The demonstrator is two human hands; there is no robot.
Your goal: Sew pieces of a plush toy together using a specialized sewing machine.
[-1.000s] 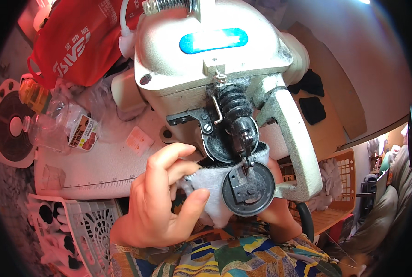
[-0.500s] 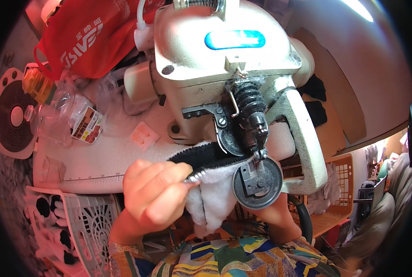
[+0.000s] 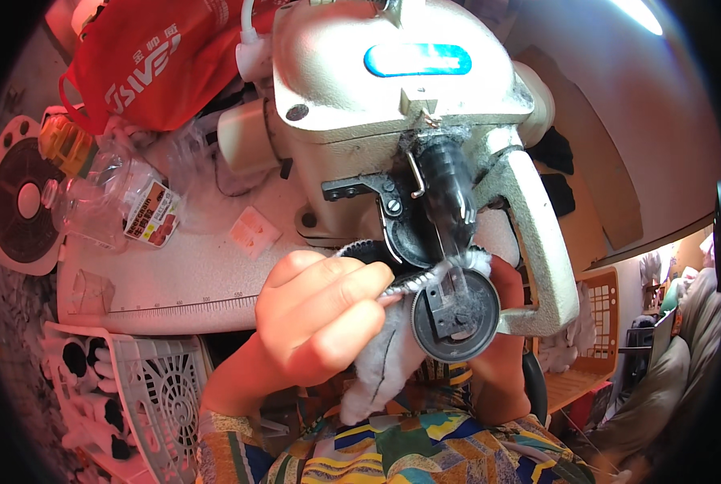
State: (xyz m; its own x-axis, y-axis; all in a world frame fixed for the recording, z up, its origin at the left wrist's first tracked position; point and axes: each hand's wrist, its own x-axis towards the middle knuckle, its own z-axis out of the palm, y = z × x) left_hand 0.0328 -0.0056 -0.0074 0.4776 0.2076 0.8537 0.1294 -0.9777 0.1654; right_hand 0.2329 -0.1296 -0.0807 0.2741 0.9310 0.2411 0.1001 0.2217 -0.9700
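My left hand (image 3: pixel 328 310) is closed on the edge of a grey-white fleecy fabric piece (image 3: pixel 380 371) with a black inner side. Pale stitches run along that edge, which passes between the discs of a cream sewing machine (image 3: pixel 401 105). The fabric's lower part hangs down toward my lap. Just right of the round dark feed disc (image 3: pixel 455 319) is my right hand (image 3: pixel 507 289), by the fabric's far end; the disc and fabric hide most of its fingers. Above the disc, the machine's black needle mechanism (image 3: pixel 449 189) looks blurred.
A white basket (image 3: pixel 163 387) of black and white pieces stands at lower left, an orange-brown basket (image 3: pixel 590 331) at right. On the white table (image 3: pixel 175 278) lie a clear plastic jar (image 3: pixel 122 198) and a pink square (image 3: pixel 254 232). Behind them are a red bag (image 3: pixel 158 64) and a fan (image 3: pixel 25 194).
My left hand has moved right, closer to the disc, with the fabric edge in it. More stitched edge has passed to the disc's right side. The needle mechanism has become blurred.
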